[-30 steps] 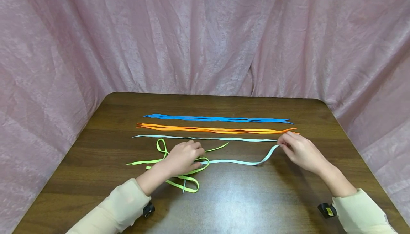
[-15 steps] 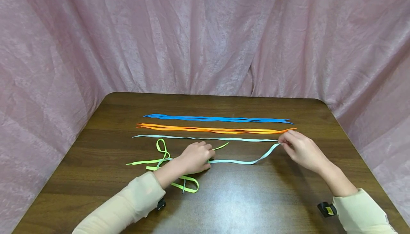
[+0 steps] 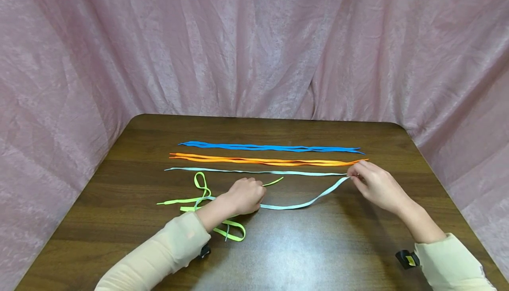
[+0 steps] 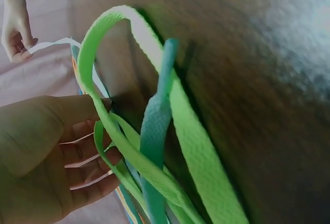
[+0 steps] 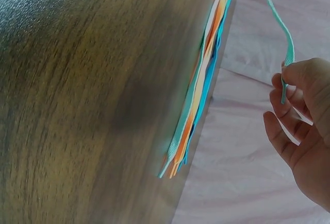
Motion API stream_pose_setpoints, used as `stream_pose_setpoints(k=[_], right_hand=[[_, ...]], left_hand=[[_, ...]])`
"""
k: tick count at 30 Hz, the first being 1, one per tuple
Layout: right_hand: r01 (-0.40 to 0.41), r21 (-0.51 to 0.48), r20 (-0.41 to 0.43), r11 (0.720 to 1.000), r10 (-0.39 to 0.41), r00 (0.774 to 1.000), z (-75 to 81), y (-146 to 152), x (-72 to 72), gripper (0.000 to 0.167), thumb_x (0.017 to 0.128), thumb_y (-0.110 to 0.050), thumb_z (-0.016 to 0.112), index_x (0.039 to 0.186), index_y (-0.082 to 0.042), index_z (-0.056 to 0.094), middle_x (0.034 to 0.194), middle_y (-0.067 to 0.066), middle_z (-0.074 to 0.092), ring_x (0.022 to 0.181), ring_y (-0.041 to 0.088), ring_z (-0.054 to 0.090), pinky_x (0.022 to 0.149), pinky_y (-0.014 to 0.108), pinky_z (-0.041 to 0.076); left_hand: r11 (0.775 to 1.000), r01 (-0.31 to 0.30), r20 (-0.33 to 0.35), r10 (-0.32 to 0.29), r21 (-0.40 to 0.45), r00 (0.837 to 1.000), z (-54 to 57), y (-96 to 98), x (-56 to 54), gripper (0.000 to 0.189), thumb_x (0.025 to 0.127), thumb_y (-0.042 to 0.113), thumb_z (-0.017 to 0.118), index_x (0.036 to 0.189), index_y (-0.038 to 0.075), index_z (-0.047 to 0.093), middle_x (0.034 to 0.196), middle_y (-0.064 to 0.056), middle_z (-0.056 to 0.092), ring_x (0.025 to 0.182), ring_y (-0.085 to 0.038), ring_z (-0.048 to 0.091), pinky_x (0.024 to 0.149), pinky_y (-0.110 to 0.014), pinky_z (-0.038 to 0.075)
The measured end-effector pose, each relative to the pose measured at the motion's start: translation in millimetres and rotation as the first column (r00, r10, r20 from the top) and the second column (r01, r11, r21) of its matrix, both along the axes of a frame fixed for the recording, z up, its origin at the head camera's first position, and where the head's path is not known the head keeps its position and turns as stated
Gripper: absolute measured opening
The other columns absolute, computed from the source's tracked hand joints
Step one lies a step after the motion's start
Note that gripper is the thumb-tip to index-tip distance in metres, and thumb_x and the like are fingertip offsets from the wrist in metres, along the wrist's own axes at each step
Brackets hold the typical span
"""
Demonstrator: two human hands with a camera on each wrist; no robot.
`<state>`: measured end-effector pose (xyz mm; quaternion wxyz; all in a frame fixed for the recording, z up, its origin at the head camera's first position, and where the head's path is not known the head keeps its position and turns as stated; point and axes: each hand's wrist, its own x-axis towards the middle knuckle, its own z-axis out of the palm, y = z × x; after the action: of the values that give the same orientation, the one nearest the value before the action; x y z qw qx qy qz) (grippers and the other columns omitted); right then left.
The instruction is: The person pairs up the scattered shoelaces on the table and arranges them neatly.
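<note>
My left hand [image 3: 245, 196] grips the yellow-green shoelace [image 4: 193, 147], fingers curled. That lace lies in loose loops around and under the hand, partly hidden by it. Thumb and fingertips of my right hand [image 3: 374, 187] pinch a pale turquoise shoelace [image 3: 304, 205] close to its end; the tip sticks out below the fingers in the right wrist view. From there the turquoise lace sags leftward to my left hand and passes behind it into the green tangle. Its other tip [image 4: 167, 64] shows among the green loops in the left wrist view.
Beyond the hands, another turquoise shoelace [image 3: 254, 171] lies straight across the wooden table [image 3: 318, 246]. Behind it are orange shoelaces [image 3: 262, 162], then blue shoelaces [image 3: 270, 148], laid roughly parallel. A pink curtain [image 3: 254, 52] hangs behind the table.
My left hand has moved right over the green lace and its fingers have closed. The turquoise span between the hands now sags lower. My right hand has barely shifted.
</note>
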<state>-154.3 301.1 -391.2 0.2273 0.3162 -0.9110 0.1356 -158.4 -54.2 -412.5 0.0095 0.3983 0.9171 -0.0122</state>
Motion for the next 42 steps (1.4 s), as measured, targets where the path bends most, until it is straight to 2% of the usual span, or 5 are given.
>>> stream_pose_setpoints(k=[9,19,25,33,42], right_hand=[[0.008,0.001,0.005,1.000,-0.008,1.000,1.1,2,-0.6,0.018,0.072,0.001,0.066,0.081,-0.013,0.059,0.079,-0.009,0.056,0.069,0.001,0.046,0.062,0.017,0.037],[-0.007,0.041,-0.018,0.999,0.007,1.000,0.1,6,-1.9,0.020,0.070,0.002,0.065,0.081,-0.013,0.058,0.078,-0.008,0.054,0.069,0.005,0.048,0.060,0.026,0.041],[-0.007,0.070,-0.028,0.997,0.009,1.000,-0.4,9,-1.5,0.019,0.070,0.001,0.066,0.082,-0.012,0.060,0.078,-0.005,0.057,0.070,0.011,0.053,0.061,0.032,0.045],[-0.011,0.080,-0.042,0.997,0.014,0.999,-1.1,14,0.4,0.018,0.070,0.000,0.066,0.081,-0.013,0.061,0.078,-0.006,0.056,0.068,0.012,0.052,0.060,0.031,0.044],[0.010,0.083,-0.045,0.997,-0.006,0.999,0.6,20,3.6,0.018,0.070,0.000,0.066,0.081,-0.013,0.061,0.076,-0.008,0.054,0.069,0.012,0.054,0.059,0.032,0.045]], left_hand=[[0.999,0.032,0.028,-0.032,-0.019,0.999,4.0,-0.8,1.0,0.018,0.081,0.018,0.064,0.066,0.019,0.054,0.069,0.007,0.053,0.070,-0.015,0.053,0.058,-0.026,0.038],[0.985,0.107,-0.111,-0.092,0.134,0.989,20.2,-7.6,5.7,0.012,0.081,0.012,0.061,0.077,0.014,0.050,0.060,0.010,0.050,0.061,-0.013,0.053,0.057,-0.028,0.042],[0.969,0.093,-0.119,-0.067,0.228,0.991,32.4,-14.2,8.6,0.012,0.079,0.006,0.061,0.078,0.016,0.054,0.065,0.010,0.054,0.060,-0.011,0.051,0.055,-0.026,0.042],[0.973,0.016,-0.076,0.002,0.232,0.997,44.8,-30.3,13.2,0.019,0.079,0.008,0.065,0.096,0.014,0.065,0.090,0.006,0.068,0.081,-0.015,0.063,0.071,-0.032,0.049],[0.964,0.005,-0.133,0.032,0.267,0.991,48.7,-52.4,18.1,0.010,0.082,0.014,0.064,0.074,0.018,0.063,0.071,0.010,0.059,0.066,-0.013,0.054,0.061,-0.029,0.043]])
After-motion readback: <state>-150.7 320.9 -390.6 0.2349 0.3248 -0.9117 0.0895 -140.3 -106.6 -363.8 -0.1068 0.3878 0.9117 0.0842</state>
